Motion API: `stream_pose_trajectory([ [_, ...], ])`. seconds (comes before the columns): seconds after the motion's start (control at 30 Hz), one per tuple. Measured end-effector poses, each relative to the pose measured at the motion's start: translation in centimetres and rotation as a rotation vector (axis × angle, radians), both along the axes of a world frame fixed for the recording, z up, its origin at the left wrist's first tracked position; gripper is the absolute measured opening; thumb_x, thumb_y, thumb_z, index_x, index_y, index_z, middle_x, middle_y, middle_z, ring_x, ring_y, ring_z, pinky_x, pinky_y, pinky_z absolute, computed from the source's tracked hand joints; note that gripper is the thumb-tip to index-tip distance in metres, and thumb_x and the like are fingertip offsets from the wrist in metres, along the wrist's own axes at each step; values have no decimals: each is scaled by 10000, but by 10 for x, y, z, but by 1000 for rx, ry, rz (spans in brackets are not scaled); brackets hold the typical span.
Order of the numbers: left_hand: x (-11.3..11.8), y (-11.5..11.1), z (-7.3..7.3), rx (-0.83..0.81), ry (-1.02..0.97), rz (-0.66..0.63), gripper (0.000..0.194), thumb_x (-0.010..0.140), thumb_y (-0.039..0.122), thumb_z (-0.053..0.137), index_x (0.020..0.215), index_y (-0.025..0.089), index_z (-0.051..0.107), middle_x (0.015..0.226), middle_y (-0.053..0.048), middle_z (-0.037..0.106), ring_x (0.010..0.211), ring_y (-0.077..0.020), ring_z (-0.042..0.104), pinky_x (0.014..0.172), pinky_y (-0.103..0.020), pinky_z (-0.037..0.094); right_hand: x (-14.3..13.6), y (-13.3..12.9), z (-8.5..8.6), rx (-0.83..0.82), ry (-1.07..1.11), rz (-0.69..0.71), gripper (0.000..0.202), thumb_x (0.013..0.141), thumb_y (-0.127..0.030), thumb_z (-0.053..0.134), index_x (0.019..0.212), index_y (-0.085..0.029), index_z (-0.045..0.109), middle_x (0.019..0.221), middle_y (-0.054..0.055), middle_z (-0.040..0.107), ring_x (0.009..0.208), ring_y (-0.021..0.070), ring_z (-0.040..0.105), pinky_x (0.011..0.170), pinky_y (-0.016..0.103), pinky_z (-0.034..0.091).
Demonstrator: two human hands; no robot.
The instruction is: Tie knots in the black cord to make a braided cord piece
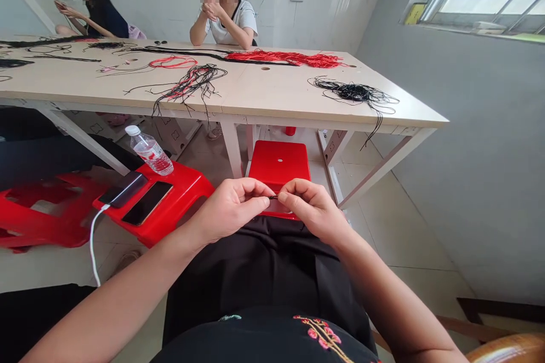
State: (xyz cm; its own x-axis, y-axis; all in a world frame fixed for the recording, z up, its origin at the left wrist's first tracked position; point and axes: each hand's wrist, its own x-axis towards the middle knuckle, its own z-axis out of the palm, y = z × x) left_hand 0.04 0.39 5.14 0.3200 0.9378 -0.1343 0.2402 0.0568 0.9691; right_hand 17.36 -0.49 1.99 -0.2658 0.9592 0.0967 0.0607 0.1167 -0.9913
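Observation:
Above my lap, a short bit of black cord [273,197] stretches between my two hands. My left hand [238,204] pinches one end of it between thumb and forefinger. The other end sits in the pinch of my right hand [309,204], only a small gap away. Most of the cord is hidden by my fingers. Beyond my hands stands a red stool [280,161], partly under the table.
On the table [272,91] lie a tangle of black cord [355,92], a red cord bundle [293,58] and mixed cords [191,82]. Left, a red stool [191,181] bears a bottle [151,152], a phone [147,203] and a cabled device [123,189]. Two people sit across.

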Motion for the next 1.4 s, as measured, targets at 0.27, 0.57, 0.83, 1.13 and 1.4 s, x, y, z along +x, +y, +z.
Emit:
stream_pose_trajectory([
  [0.27, -2, -4, -1, 155, -14, 76, 136, 714, 216, 650, 820, 169, 580, 700, 27, 610, 630, -81, 587, 606, -187, 487, -14, -6, -13, 128, 104, -84, 127, 776, -301, 620, 813, -192, 565, 721, 0, 596, 627, 114, 526, 572, 239, 424],
  [0.57, 0, -17, 5, 337, 53, 101, 221, 723, 164, 632, 929, 187, 555, 719, 31, 608, 664, -88, 613, 623, -186, 517, -25, -17, -12, 170, 146, -178, 87, 736, -251, 606, 707, -176, 572, 593, -22, 550, 493, 76, 425, 445, 205, 337],
  [0.83, 7, -19, -3, 453, 38, 77, 343, 730, 97, 611, 1042, 217, 536, 736, 37, 599, 715, -95, 641, 618, -172, 500, -26, -16, -9, -172, 435, -158, 138, 648, -257, 647, 590, -166, 561, 452, -83, 397, 405, 33, 253, 384, 189, 191],
  [1.13, 4, -19, -5, 406, 12, 27, 276, 733, 87, 589, 986, 192, 562, 766, 14, 621, 719, -93, 619, 633, -181, 504, -22, -19, -12, -282, 543, -115, 92, 618, -225, 655, 611, -161, 590, 455, -89, 402, 403, 23, 231, 390, 193, 161],
  [1.4, 12, -20, -10, 380, 25, 55, 340, 690, 86, 616, 996, 200, 522, 688, 43, 591, 640, -89, 588, 577, -184, 471, -25, -18, -23, -231, 497, -155, 81, 609, -201, 645, 573, -161, 585, 455, -79, 432, 410, 32, 274, 403, 196, 212],
])
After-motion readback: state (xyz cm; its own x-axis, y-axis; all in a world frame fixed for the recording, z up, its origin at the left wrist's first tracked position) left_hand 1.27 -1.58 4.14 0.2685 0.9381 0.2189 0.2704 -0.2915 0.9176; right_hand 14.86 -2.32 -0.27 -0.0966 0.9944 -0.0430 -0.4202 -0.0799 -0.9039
